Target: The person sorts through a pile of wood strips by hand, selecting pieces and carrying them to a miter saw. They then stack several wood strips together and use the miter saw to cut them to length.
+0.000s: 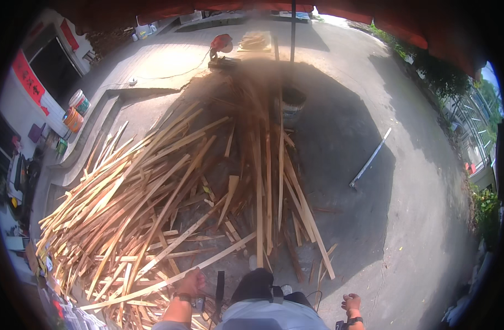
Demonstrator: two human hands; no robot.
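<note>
My left hand (191,282), with a dark band at the wrist, is closed beside a long pale wooden strip (224,251) that slants up to the right. Whether its fingers grip that strip or something hidden, I cannot make out. On the other side of my body, my right hand (351,304) hangs over the concrete, its fingers curled with nothing visible in them. A large tangled heap of wooden strips (136,187) spreads ahead and to the left. Several longer strips (258,187) lie lengthwise straight ahead of my feet.
A red power saw (221,45) stands at the far end, beside a stack of cut wood (254,41). A bucket (292,103) sits by an upright pole (293,33). One pale bar (370,158) lies on the right. Concrete steps (97,129) and paint buckets (75,113) line the left.
</note>
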